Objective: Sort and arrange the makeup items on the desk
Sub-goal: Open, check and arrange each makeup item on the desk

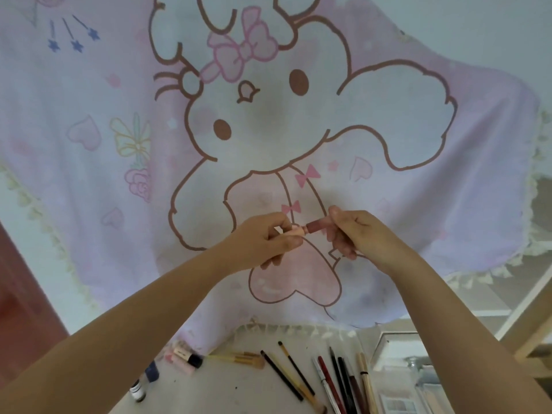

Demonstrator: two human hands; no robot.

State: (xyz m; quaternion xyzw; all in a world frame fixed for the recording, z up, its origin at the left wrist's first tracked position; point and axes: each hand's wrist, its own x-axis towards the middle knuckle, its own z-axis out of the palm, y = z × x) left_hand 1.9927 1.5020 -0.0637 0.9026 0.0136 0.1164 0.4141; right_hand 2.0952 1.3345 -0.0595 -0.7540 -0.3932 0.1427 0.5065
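Note:
Both my hands are raised in front of a hanging cloth, well above the desk. My right hand point(355, 231) pinches the dark pink tube point(316, 226) of a small lip product. My left hand point(263, 243) pinches its pale pink cap point(296, 230), which meets the tube end to end. Below on the white desk point(239, 392) lie several brushes and pencils point(298, 375) in a loose row, red and black pencils point(337, 380) to their right, and small tubes and bottles point(185, 358) at the left.
A pink cartoon-rabbit cloth point(268, 130) with a lace hem hangs behind the desk. A clear organiser box point(400, 375) stands at the desk's right. Small dark bottles point(143, 383) stand at the lower left. A wooden frame point(531, 330) is at far right.

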